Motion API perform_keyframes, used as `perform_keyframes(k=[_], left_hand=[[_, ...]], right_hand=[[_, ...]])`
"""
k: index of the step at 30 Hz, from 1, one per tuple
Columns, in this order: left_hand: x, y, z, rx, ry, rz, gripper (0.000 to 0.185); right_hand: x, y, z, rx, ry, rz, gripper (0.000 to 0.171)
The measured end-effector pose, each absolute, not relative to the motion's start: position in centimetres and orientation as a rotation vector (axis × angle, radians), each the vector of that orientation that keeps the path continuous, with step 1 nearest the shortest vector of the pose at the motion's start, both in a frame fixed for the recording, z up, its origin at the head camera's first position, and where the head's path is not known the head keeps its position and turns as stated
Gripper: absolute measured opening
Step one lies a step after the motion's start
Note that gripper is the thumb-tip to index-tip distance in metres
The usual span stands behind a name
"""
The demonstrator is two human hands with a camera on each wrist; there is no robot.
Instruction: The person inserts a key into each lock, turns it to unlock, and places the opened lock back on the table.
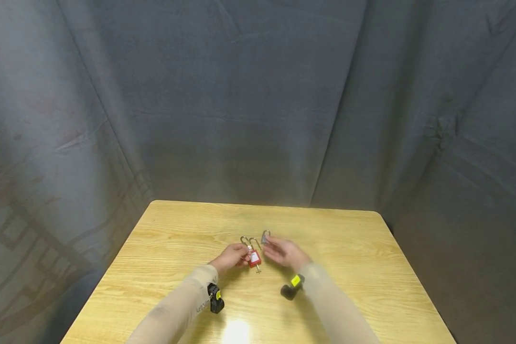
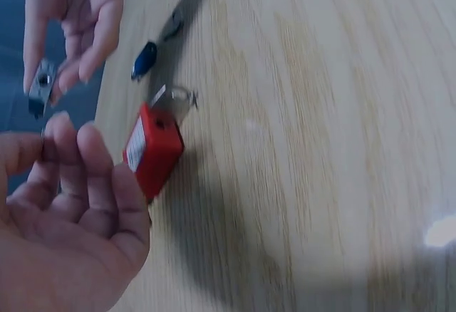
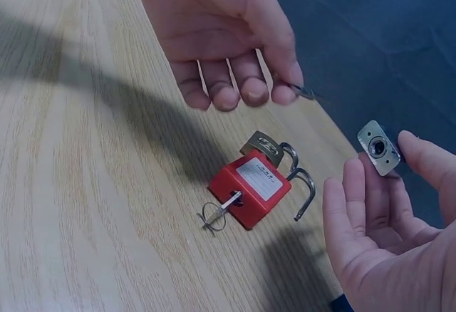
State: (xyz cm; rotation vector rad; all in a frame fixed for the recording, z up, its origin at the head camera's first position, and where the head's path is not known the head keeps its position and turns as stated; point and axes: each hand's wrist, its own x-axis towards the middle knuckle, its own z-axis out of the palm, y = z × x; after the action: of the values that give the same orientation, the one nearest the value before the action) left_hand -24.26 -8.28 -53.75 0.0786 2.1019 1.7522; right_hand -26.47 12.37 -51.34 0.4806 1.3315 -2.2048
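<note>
Right, your right hand (image 3: 377, 234) pinches a small silver padlock (image 3: 378, 148) aloft, keyhole facing your left hand (image 3: 228, 34), which pinches a key (image 3: 303, 91) just across. Below them, the red padlock (image 3: 253, 187) lies flat on the table (image 3: 85, 184).

The white label (image 3: 262, 179) on the red padlock (image 3: 251, 192) is illegible.

Both forearms, in beige sleeves with a camera strapped at each wrist, reach forward and converge. The left hand (image 1: 232, 258) hovers palm down, thumb and forefinger pinched together. The right hand (image 1: 284, 252) is palm up, fingers loosely curled, fingertips (image 3: 417, 148) pinching.
</note>
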Motion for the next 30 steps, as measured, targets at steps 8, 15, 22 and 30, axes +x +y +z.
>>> perform_keyframes(k=[8, 15, 22, 30], left_hand=[[-23.8, -6.5, -52.9, 0.235, 2.043, 1.661, 0.032], [-23.7, -5.5, -52.8, 0.193, 2.094, 1.711, 0.03], [-23.5, -4.7, -53.2, 0.098, 2.085, 1.816, 0.025], [-23.1, -3.9, -53.0, 0.037, 2.108, 1.886, 0.026]], right_hand=[[-26.0, 12.7, -51.0, 0.394, 1.334, -2.193, 0.041], [-26.1, 12.4, -51.0, 0.456, 1.263, -2.225, 0.038], [-26.5, 11.9, -51.1, 0.536, 1.267, -2.214, 0.034], [-26.5, 11.8, -51.0, 0.521, 1.295, -2.205, 0.027]])
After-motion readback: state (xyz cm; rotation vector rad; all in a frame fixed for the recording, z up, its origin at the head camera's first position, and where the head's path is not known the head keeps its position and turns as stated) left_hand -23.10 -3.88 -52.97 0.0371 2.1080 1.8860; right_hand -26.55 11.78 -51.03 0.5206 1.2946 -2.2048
